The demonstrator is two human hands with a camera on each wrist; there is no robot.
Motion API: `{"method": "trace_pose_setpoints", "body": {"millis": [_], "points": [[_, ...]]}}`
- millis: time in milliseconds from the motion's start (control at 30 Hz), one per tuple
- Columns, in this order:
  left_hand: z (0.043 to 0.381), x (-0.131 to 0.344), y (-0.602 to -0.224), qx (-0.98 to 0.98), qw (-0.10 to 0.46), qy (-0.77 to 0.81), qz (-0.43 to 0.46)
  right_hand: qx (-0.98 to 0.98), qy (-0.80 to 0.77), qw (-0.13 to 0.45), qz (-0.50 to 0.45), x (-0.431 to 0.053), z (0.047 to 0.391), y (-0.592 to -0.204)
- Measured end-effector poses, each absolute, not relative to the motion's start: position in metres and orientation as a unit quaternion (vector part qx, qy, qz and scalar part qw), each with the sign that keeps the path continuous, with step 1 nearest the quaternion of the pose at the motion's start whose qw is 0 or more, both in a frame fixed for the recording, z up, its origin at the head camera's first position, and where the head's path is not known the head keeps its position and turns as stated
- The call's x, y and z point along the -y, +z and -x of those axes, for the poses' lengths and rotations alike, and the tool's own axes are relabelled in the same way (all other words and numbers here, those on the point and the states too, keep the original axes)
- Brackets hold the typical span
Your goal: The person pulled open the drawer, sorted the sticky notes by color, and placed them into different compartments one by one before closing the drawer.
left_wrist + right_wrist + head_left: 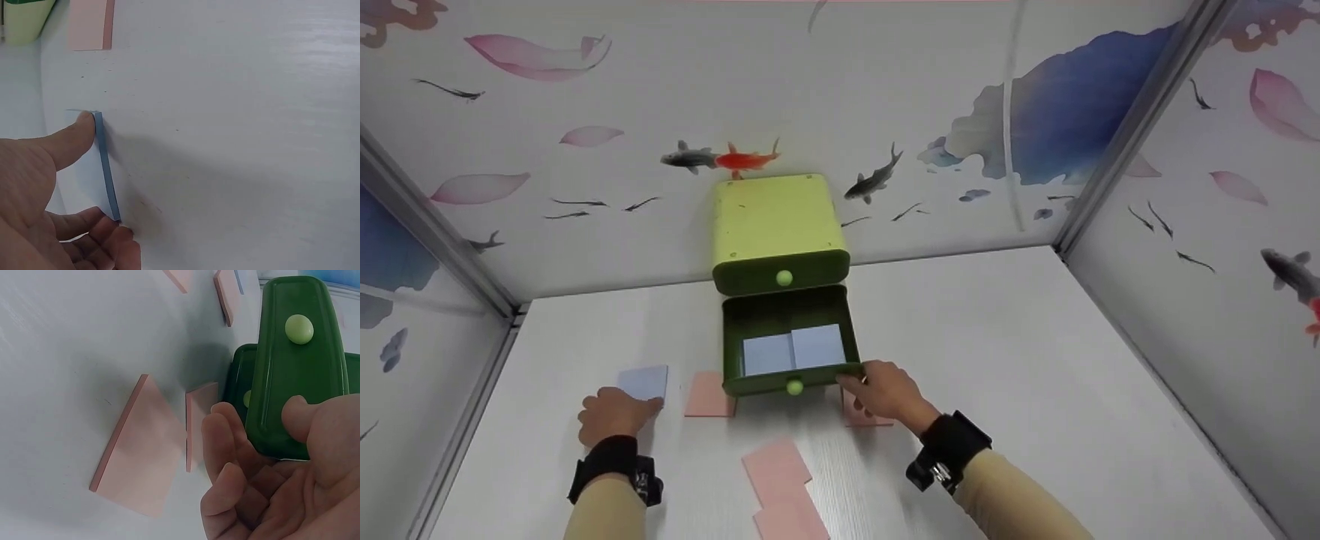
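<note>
While open, drawer (761,385) with two squares (819,346) (left hand's (616,417) pinch: another (645,381); right hand's (894,391): rim (819,370))

drawer front (281,377): glossy, smooth | blue pad (645,381): matt, paper-like | tabletop (997,337): smooth, faintly shiny | sleeve (1020,499): matt cloth

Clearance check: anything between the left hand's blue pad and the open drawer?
Yes: a pink pad lies between the blue pad in the left hand and the open drawer, whose near side wall would block a slide. The right hand, at the far front corner, looks clear.
</note>
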State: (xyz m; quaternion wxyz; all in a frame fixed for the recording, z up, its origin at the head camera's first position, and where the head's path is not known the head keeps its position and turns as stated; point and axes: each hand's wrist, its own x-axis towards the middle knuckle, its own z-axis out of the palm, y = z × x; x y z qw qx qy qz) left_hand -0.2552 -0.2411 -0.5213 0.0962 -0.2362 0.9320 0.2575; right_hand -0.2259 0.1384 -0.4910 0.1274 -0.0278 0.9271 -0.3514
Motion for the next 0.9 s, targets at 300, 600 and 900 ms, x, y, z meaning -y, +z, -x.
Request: {"method": "trace_pose_setpoints", "body": {"millis": [300,600,900], "points": [[0.251,0.238,-0.511,-0.930,0.115,0.265,0.227,-0.928,-0.346,0.133,0.023,-0.139,0.227,-0.490],[0.247,0.239,-0.506,-0.926,0.132,0.275,0.224,-0.927,-0.350,0.134,0.029,-0.139,0.228,-0.492],[0.250,0.245,-0.497,-0.930,0.110,0.279,0.215,-0.926,-0.350,0.135,0.030,-0.140,0.228,-0.492]]}}
